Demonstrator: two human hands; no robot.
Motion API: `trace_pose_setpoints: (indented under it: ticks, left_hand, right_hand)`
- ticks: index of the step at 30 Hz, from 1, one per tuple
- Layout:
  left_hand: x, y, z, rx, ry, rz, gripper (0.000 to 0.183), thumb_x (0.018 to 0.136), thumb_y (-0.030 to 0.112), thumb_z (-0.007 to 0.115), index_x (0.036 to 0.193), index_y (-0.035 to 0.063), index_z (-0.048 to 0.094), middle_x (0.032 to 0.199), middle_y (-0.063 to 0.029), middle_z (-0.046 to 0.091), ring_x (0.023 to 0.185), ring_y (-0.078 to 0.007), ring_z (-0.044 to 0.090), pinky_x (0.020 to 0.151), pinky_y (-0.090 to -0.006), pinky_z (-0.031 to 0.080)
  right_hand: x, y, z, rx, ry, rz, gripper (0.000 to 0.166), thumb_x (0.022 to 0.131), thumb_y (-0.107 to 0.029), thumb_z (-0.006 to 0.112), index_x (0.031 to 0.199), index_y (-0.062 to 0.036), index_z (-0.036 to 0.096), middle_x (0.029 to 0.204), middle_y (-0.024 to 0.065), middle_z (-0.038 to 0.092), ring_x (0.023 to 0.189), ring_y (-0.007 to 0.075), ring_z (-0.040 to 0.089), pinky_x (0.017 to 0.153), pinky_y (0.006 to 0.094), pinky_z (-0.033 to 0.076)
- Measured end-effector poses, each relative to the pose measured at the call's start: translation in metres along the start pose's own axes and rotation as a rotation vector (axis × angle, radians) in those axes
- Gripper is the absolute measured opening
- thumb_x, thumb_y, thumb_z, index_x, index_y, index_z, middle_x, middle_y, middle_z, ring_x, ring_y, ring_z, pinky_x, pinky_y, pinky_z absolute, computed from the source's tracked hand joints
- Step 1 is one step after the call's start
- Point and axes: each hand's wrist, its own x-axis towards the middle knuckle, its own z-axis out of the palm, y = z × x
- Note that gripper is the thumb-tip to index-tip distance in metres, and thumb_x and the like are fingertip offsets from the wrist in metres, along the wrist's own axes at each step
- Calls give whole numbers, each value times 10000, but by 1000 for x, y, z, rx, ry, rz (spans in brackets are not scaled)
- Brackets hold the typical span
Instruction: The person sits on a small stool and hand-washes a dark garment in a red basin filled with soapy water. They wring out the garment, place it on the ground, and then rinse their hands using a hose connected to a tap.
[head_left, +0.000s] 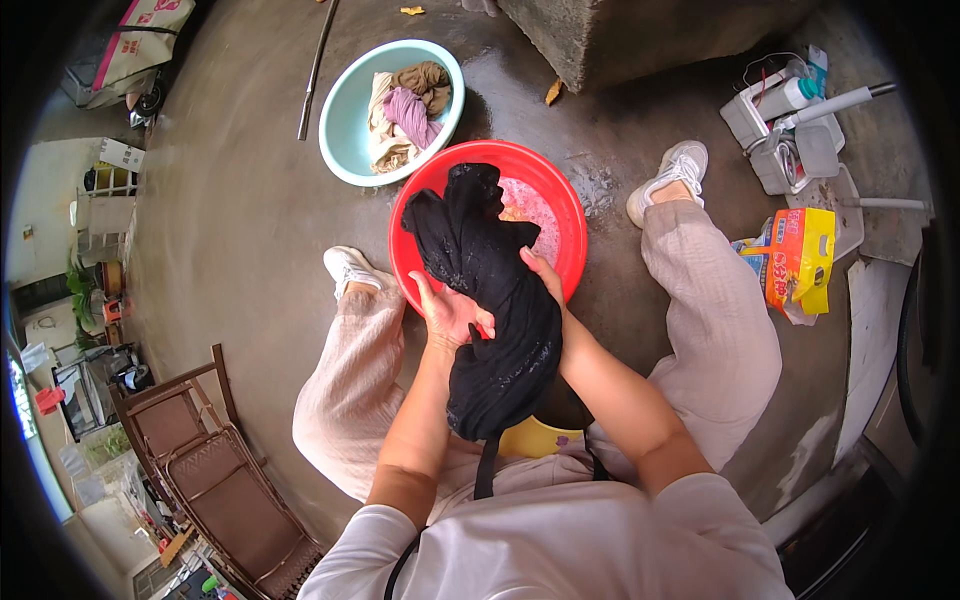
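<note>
A wet black cloth garment (495, 285), bunched into a thick bundle with foam specks on it, is held up over a red plastic basin (574, 225). My left hand (450, 311) supports the bundle from the left, thumb apart and some fingers partly hidden by the cloth. On the other side, my right hand (546, 274) grips it with the thumb on top; the other fingers are hidden. Pinkish water with suds (544, 217) shows in the basin, along with something yellowish that I cannot make out. The cloth's lower end hangs back towards my lap.
A pale blue basin (341, 142) holding several twisted garments (409, 112) stands beyond the red one. At right are a detergent bag (802, 259) and a grey-white container (757, 161) with bottles. A folding chair (217, 487) lies left. A concrete block (600, 45) juts in ahead.
</note>
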Motion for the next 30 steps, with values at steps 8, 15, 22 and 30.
trace_pose_setpoints:
  ticks: [8,15,22,30]
  left_hand:
    - [49,57,25,331,144,339,691,737,569,464,1202,62,404,1210,-126,436,1099,-292,415,947,-439,311]
    - [60,99,64,948,300,147,348,677,226,682,917,52,498,869,-42,550,792,-149,528,744,-291,432]
    - [74,68,135,2406,31,-237,363,621,205,656,877,17,481,720,-78,531,704,-175,518,671,-285,408]
    - [69,49,147,2555,-119,-413,814,613,228,684,1310,237,263,1364,-197,86,1233,-353,218,986,-397,256]
  right_hand:
    - [-3,-2,-15,-57,60,273,536,808,-493,395,926,14,521,650,174,557,550,283,547,532,353,452]
    - [17,-7,-23,-603,196,-44,580,818,-360,500,1231,9,324,1125,168,480,1043,203,470,873,301,378]
    - [29,-10,-26,-1552,239,109,580,756,-368,524,1133,61,419,1133,242,464,1088,298,439,906,339,340]
    - [21,-11,10,-1892,401,276,470,749,-381,508,1009,9,547,1030,214,537,978,322,513,823,383,406]
